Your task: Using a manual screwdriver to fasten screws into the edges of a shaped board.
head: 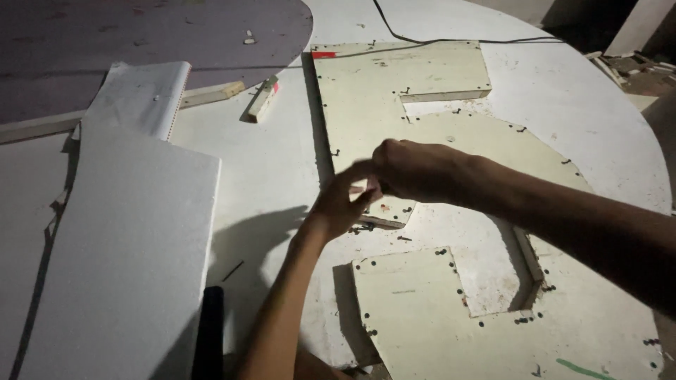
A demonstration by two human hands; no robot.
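My left hand [341, 204] and my right hand [415, 169] meet over a pale cut-out plywood board [366, 105] lying on a large white round panel [577, 91]. The right hand's fingers are curled shut and the left hand's fingertips touch them; something small may be pinched between them, but it is hidden. Several dark screws [362, 227] lie on the board just under the hands. Screw heads dot the board's edges. A second part of the board [415, 309] lies nearer to me.
A white rectangular sheet [134, 239] lies at the left, with a folded white piece [141, 98] above it. A small wooden block [263, 98] and a wood strip [211, 93] lie behind. A black cable [451, 40] crosses the far side. A dark object [209, 331] stands at the near edge.
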